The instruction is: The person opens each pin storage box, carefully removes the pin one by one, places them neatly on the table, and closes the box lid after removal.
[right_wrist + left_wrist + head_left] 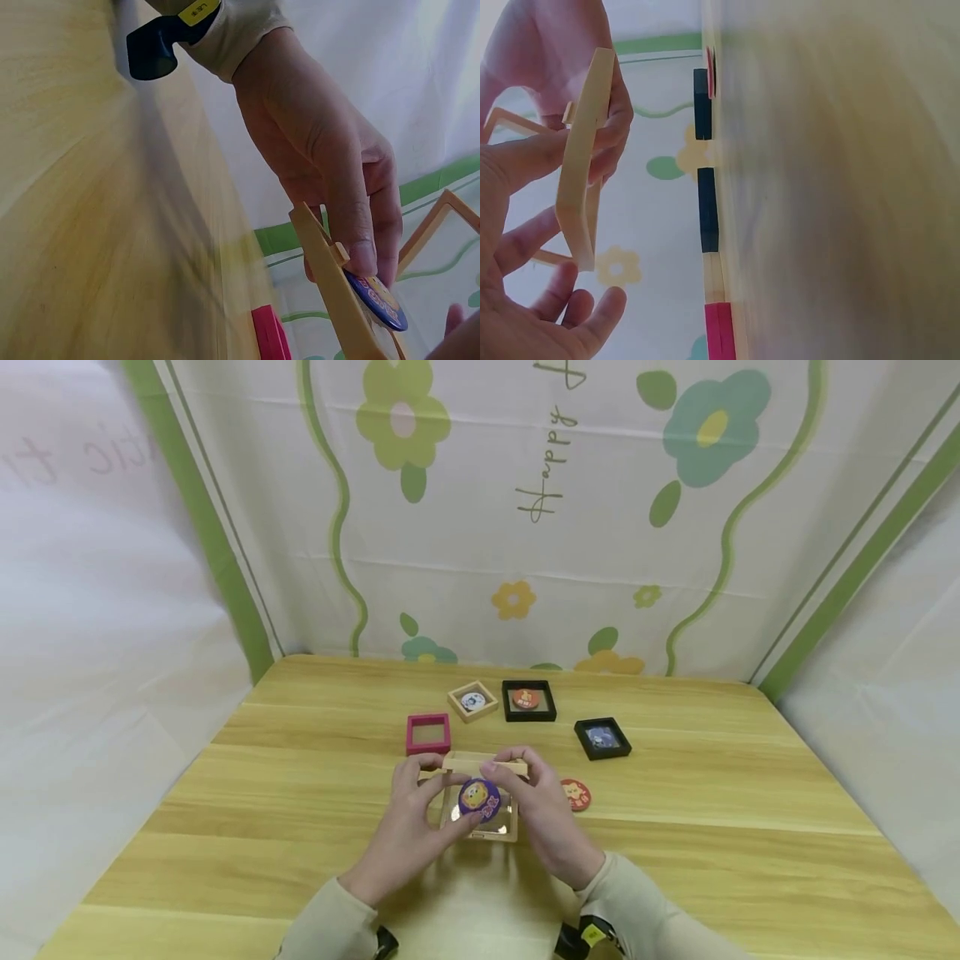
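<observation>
Above the table, a pale wood-coloured hinged display frame (pixel 480 762) with clear film stands opened, its two halves apart. A round purple badge (pixel 474 795) with a yellow cartoon face lies against the film of the lower half. My left hand (pixel 408 822) pinches the badge, thumb at its near edge and a finger at its far side. On the right, my right hand (pixel 553 817) grips the frame's side. The right wrist view shows its thumb by the frame's small latch, at the edge of the badge (pixel 384 304). Left fingers partly hide behind the frame (pixel 581 161) in the left wrist view.
Beyond the hands lie a magenta frame (pixel 428 717), a small wooden frame (pixel 459 707) with a white badge, a black frame (pixel 529 717) with a red badge, and another black frame (pixel 621 748). A loose red badge (pixel 577 794) lies beside the right hand.
</observation>
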{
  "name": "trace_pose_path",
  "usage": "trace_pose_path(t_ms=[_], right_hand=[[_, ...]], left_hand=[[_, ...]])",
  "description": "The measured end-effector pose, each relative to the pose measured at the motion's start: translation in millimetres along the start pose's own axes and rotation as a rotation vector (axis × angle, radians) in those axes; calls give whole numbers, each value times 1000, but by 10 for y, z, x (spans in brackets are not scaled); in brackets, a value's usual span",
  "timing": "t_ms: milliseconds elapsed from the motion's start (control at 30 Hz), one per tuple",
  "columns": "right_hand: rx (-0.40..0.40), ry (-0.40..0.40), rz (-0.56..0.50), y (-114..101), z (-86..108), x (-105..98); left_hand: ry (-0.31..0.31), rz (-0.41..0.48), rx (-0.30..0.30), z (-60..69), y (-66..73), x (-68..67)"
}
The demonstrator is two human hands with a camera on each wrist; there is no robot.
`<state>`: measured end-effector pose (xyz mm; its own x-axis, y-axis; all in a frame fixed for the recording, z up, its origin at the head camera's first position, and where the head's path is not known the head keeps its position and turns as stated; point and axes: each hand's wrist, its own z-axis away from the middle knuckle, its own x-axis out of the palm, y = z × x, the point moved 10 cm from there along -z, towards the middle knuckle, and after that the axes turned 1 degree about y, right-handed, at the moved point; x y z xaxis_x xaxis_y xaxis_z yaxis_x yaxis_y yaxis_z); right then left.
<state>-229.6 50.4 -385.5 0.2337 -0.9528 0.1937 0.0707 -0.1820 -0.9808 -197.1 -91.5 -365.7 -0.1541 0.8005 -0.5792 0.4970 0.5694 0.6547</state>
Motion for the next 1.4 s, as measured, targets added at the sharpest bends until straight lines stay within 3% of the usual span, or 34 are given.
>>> trace_pose_path(t_ms=[467, 767, 900, 1067, 1400], right_hand=[[20, 11, 3, 26, 17, -3], [92, 130, -17, 160, -35, -127], [110, 108, -52, 176, -42, -105], [131, 72, -88, 169, -16, -39], [123, 80, -77, 151, 29, -1]], left_hand=[[67, 27, -25, 21, -22, 9], [-18, 36, -88, 36, -79, 143], [-37, 9, -127, 45, -89, 130], [-31, -24, -127, 30, -54, 91], [-15, 29, -122, 23, -28, 83]])
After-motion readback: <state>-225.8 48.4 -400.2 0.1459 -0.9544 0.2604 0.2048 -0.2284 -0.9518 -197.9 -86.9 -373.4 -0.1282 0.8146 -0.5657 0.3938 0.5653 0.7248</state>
